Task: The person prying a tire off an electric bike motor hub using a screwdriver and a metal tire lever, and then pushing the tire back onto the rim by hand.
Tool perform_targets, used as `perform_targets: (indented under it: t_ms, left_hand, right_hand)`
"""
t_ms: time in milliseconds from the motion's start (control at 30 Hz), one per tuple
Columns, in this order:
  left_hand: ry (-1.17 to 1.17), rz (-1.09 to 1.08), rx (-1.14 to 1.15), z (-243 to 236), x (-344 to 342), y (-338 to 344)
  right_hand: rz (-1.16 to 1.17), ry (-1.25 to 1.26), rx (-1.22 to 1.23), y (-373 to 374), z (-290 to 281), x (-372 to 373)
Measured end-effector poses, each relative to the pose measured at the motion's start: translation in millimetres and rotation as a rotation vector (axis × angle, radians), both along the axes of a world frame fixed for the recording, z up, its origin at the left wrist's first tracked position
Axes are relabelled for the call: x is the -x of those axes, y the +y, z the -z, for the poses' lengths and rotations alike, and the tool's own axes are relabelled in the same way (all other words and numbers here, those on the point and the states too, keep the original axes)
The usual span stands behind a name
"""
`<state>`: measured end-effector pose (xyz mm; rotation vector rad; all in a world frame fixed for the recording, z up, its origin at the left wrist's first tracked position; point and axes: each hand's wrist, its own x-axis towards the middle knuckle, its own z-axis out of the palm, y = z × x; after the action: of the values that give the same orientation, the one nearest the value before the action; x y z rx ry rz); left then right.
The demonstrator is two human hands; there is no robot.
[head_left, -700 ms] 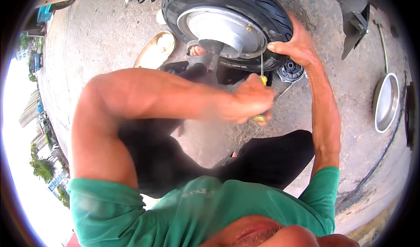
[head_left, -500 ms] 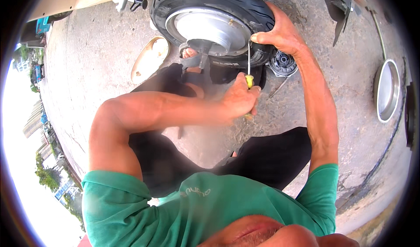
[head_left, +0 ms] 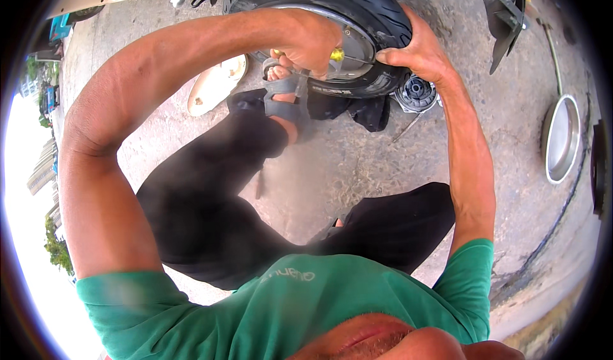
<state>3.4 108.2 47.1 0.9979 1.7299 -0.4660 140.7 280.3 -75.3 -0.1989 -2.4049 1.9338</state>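
Note:
A black tire (head_left: 377, 6) on a silver wheel (head_left: 355, 41) lies at the top middle, before my feet. My left hand (head_left: 313, 44) is closed around the yellow handle of a screwdriver (head_left: 336, 55). Its thin metal shaft lies nearly level across the wheel, the tip meeting the tire's inner edge by my right thumb. My right hand (head_left: 418, 50) grips the tire's right side, thumb on the near sidewall, fingers behind the tread and partly hidden. My left hand and forearm cover the left part of the wheel.
A sandaled foot (head_left: 284, 95) is close against the wheel's near left side. Beside it rests a cream oval tray (head_left: 214, 85). A round metal part (head_left: 416, 94) sits right of the tire; a metal pan (head_left: 563, 140) is at far right. Dark cloth (head_left: 370, 113) lies below the tire.
My left hand has swung up and left with the screwdriver, turning the shaft from upright to nearly level. My right hand keeps its hold; the tire has shifted slightly right.

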Motion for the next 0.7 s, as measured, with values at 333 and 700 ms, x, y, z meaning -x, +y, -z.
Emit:
perform_targets:
  t_ms: [333,700]
  left_hand:
    - [-0.229,-0.333,0.045,15,-15,-22]
    - [-0.294,-1.011,-0.365,95,-108,-78]
  right_hand:
    - [0.012,0.003,-0.013,1,-1,0]
    - [0.006,-0.025,0.063,-1,2,3]
